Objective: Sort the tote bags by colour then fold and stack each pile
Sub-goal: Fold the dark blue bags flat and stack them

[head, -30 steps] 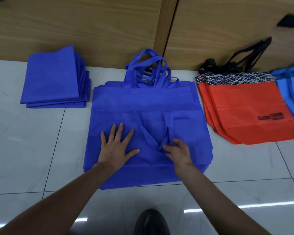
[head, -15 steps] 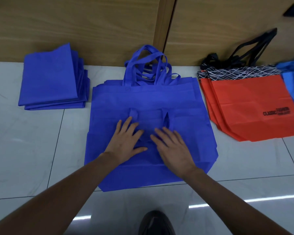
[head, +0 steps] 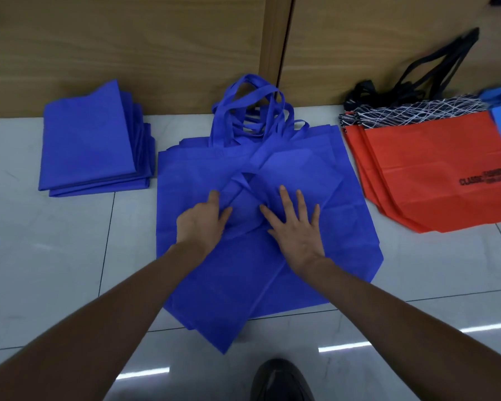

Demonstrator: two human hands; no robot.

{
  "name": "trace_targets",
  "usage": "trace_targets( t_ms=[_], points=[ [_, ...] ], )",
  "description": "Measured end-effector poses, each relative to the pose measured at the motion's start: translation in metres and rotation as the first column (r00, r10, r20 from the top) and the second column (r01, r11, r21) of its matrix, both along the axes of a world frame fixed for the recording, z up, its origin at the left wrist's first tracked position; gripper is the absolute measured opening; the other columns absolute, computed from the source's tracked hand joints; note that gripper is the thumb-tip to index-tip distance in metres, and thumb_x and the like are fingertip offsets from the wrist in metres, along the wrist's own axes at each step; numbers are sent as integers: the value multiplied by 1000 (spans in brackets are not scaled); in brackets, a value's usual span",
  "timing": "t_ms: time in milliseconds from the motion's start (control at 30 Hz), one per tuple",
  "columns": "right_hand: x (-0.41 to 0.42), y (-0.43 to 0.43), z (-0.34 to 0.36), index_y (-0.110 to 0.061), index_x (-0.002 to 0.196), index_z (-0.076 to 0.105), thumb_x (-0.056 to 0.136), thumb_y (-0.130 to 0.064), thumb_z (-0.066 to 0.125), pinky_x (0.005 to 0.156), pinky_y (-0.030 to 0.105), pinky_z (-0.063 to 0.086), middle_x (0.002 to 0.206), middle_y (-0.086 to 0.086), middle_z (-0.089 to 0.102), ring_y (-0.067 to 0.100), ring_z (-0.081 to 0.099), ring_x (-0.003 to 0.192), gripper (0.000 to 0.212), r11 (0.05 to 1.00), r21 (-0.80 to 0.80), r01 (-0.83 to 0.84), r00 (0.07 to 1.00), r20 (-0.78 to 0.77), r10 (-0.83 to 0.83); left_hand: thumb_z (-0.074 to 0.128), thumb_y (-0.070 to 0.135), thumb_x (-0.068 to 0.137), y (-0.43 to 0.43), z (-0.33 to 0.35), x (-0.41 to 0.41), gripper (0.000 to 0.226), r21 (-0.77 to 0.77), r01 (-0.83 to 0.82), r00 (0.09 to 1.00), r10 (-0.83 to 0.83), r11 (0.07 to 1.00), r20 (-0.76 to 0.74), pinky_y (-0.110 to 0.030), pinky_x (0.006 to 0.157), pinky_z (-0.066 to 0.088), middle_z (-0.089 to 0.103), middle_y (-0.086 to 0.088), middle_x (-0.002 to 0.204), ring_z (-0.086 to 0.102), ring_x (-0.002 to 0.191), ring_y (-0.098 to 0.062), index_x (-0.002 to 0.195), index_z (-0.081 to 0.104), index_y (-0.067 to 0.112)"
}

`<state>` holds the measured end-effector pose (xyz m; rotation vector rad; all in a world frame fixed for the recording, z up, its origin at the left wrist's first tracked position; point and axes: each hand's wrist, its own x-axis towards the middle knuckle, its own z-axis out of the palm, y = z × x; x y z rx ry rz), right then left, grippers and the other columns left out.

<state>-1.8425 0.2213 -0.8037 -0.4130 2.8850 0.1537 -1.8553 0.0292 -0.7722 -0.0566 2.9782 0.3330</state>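
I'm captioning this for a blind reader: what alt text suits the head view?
The left hand grips a fold of the top royal-blue fabric tote bag on a pile; right hand presses it flat. Folded blue bags lie left, orange-red tote bags right.

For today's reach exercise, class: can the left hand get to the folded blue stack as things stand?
Probably yes. The stack lies on bare floor left of the left hand, nothing between them. The hand would first need to release the bag it grips.
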Motion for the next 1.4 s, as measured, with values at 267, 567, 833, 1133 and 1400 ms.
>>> trace_targets(
  t_ms=[267,567,833,1133,1400],
  points=[
    [-25,8,9,-40,149,4,103,-26,31,114,52,8,158,-10,-8,24,-6,146,55,978,-179,-105,967,211,142,66,63,71,-1,-6,-19,61,22,-256,924,238,966,298,-37,76,42,52,-8,114,51,105,-27,101,52,12],
    [-7,-1,14,-37,149,6,95,-6,38,115,51,-1,158,3,-12,28,-12,145,70,982,-188,21,992,128,4,71,30,81,-8,-14,-1,39,351,-405,893,284,844,348,-29,54,37,43,-2,67,43,61,-18,67,39,12],
    [5,8,20,-28,147,30,72,15,51,115,50,15,158,8,10,34,11,144,89,932,-229,-281,960,-47,277,59,20,92,-27,2,7,21,680,-653,755,223,333,616,-27,66,48,64,-6,83,60,78,-20,75,62,7],
    [21,42,7,-40,146,-9,85,2,47,118,43,10,157,0,-18,27,-10,145,93,966,-162,-202,968,118,222,56,21,93,-34,-5,21,10,453,-170,961,45,875,274,-33,65,49,57,-1,89,55,81,-22,98,53,13],
    [16,38,16,-40,147,-8,89,0,41,112,28,22,157,-10,-17,18,-13,145,85,944,-267,-193,946,206,252,43,-10,81,-58,-18,27,91,7,721,680,-710,692,186,-39,118,3,-13,13,150,-13,140,-11,140,-8,37]
  ],
)
